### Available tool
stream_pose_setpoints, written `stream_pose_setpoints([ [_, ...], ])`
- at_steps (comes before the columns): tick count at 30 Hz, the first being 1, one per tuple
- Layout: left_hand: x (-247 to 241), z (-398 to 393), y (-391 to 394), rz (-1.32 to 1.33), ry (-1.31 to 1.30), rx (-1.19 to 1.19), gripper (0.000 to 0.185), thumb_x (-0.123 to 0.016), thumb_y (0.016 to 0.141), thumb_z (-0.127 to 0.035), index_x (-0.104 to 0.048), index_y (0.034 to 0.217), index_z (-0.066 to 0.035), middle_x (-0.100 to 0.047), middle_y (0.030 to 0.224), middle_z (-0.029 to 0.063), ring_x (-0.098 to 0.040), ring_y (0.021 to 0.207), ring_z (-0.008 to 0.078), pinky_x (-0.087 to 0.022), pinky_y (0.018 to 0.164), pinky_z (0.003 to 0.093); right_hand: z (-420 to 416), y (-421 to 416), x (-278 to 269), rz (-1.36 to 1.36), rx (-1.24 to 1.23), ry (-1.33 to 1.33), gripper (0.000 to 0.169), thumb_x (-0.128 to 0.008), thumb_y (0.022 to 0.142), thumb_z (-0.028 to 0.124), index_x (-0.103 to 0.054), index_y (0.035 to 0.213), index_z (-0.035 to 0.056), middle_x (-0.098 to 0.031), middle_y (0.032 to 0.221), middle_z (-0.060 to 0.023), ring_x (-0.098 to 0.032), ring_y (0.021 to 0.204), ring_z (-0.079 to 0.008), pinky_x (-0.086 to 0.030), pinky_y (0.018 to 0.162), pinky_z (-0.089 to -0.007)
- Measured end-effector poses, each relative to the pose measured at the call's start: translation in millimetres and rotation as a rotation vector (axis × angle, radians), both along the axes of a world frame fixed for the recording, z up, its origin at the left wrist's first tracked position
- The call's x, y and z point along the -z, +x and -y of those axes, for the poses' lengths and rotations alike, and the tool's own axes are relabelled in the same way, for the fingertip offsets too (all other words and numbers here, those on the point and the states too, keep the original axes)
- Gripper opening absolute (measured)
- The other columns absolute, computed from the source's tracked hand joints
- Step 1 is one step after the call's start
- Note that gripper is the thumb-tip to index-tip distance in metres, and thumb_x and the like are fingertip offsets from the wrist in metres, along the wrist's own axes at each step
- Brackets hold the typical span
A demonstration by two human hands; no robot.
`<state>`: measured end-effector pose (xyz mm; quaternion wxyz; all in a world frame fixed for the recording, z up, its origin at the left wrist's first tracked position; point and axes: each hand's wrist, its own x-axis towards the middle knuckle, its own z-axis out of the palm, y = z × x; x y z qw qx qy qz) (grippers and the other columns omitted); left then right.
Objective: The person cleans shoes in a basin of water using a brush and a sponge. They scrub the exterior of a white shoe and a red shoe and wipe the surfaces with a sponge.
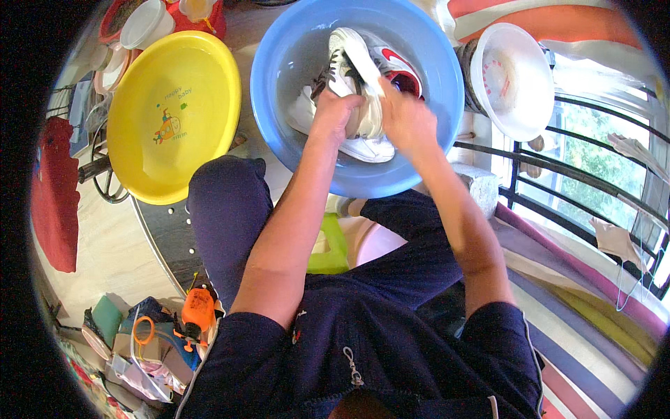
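Observation:
Before me stands a round blue plastic basin [269,131] with greyish water in it. My left hand [337,112] grips a white sneaker [339,70] with dark laces and keeps it tilted over the basin. My right hand [408,123], blurred, is closed around a long white tool [362,58] lying against that sneaker; its working side is hidden. Behind the right hand rests another sneaker [400,60], white and grey with a red swoosh and red lining. More white footwear shows lower in the basin, a white shoe [301,112] at left and a white sole [369,151] below my hands.
A yellow plastic basin [204,120] with a printed cartoon stands at left. To the right is a translucent white basin [515,86], near black metal railings [581,157]. An orange spray bottle [198,306] stands lower left among assorted items. Between my legs is a green plastic object [332,249].

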<state>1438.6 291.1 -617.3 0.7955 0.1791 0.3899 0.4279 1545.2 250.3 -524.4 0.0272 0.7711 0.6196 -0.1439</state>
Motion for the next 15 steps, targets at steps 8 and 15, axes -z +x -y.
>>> stream_pose_setpoints([
  [8,12.3,-1.2,15.0,-0.081,0.059,0.045,0.044,-0.055,0.067,0.008,-0.052,0.109,-0.002,-0.060,0.097,0.0078,-0.059,0.086,0.0207,-0.048,0.077,0.0326,-49.6,11.6,21.8,0.068,0.047,0.135,0.036,-0.044,0.087,0.028,-0.050,0.121,0.0202,-0.062,0.077,-0.0193,-0.061,0.075,-0.0362,-0.047,0.067,-0.0483],
  [15,7.8,-0.1,6.7,-0.078,0.127,0.032,0.054,-0.054,0.064,0.010,-0.049,0.117,-0.003,-0.058,0.105,0.0076,-0.056,0.094,0.0200,-0.044,0.082,0.0310,23.4,7.8,-7.3,0.024,0.044,-0.033,0.035,-0.044,0.087,0.028,-0.051,0.120,0.0207,-0.062,0.074,-0.0186,-0.061,0.072,-0.0365,-0.047,0.067,-0.0487],
])
